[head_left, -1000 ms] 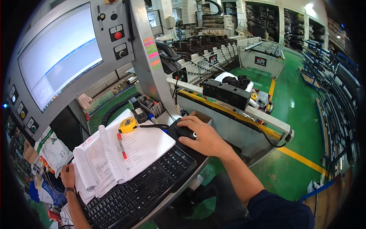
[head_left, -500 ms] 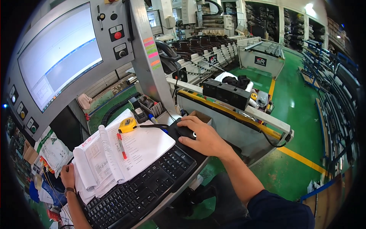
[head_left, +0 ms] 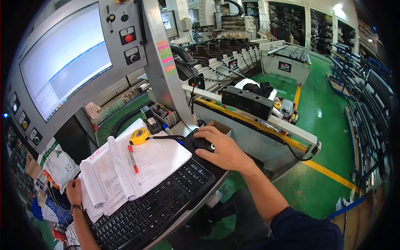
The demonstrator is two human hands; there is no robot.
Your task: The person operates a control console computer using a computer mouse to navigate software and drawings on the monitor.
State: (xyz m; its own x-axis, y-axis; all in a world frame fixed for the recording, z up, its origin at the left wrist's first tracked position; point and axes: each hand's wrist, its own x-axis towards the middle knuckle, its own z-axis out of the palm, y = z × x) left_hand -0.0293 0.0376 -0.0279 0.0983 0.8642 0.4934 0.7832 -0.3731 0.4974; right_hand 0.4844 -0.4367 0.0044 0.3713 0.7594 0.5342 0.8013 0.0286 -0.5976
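Note:
My right hand [head_left: 221,148] rests over a black computer mouse [head_left: 203,143] on the right end of the console shelf, fingers curved round it. At the shelf's left edge, my left hand [head_left: 74,192] is closed beside the papers; what its curled fingers hold, if anything, is hidden. Between the hands lies a stack of printed sheets [head_left: 160,160], some with rolled-back pages. A yellow tape measure [head_left: 139,136] with a black strap and a red-and-clear marker pen [head_left: 133,159] sit on the sheets. Along the near side runs a black keyboard [head_left: 154,208], its far edge partly under the paper.
A grey control panel with a lit screen [head_left: 66,58] and buttons stands at the left. Behind the papers is a holder [head_left: 163,114] with small items. A machine rail with a yellow strip [head_left: 250,121] lies right of the mouse. Racks of dark profiles [head_left: 371,125] line the far right.

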